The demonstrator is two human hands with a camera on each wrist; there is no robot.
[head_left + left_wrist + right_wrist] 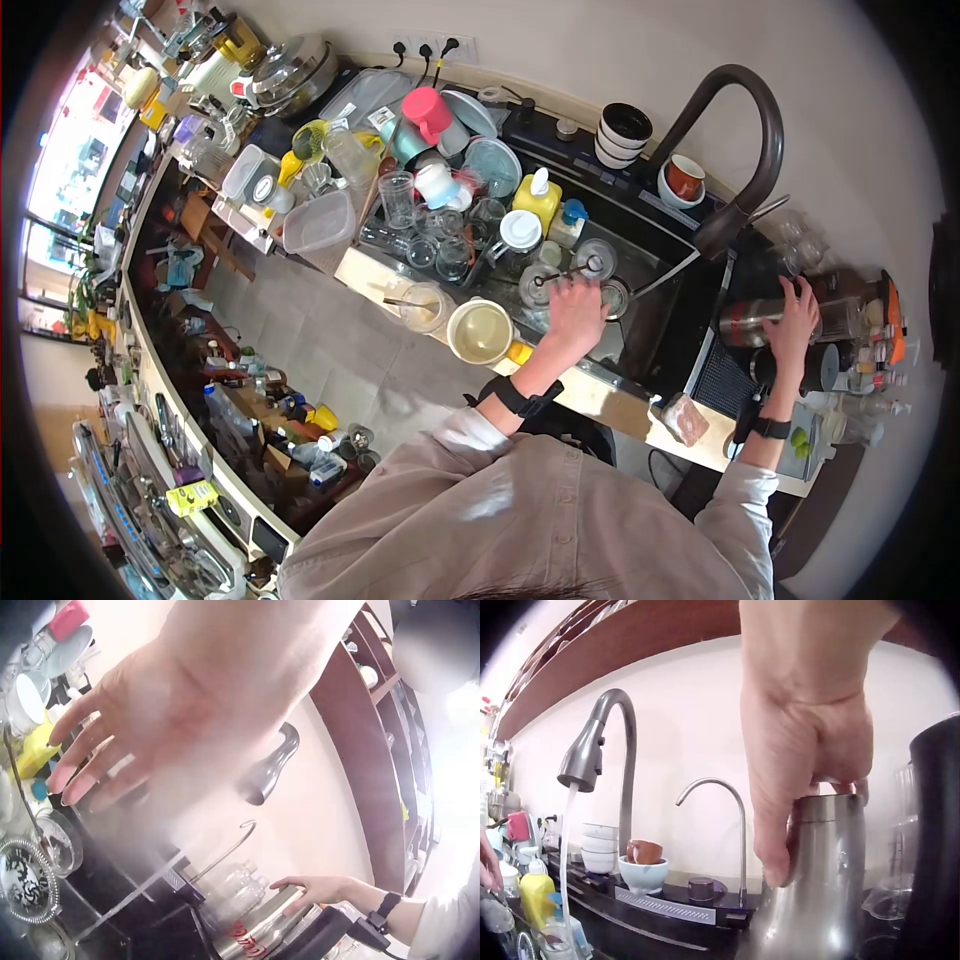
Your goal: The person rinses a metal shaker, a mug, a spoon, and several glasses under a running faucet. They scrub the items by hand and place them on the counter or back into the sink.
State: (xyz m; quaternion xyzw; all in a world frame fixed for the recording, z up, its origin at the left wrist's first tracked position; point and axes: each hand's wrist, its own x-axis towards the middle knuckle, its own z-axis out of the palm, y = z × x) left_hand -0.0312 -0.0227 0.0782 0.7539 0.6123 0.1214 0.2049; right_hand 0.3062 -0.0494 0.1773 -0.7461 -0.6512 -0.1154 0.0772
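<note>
My right hand [797, 318] grips the upper end of a stainless steel cup [810, 892] right of the sink. In the right wrist view the thumb lies along its near side, and the other fingertips are partly hidden behind its rim. Red lettering [251, 939] shows on the cup in the left wrist view. My left hand [578, 315] hovers over the sink's front part with fingers spread and nothing held. Below its fingers are round glass lids [541, 286] and a metal strainer [28, 881] with a coil spring edge.
Water runs from the dark tap [730, 180] into the sink. Glasses and jugs crowd the rack [375, 235] on the left. A yellow pump bottle [538, 203] stands behind the lids. A white tub [480, 332] and a stone-like block [684, 420] sit on the front ledge.
</note>
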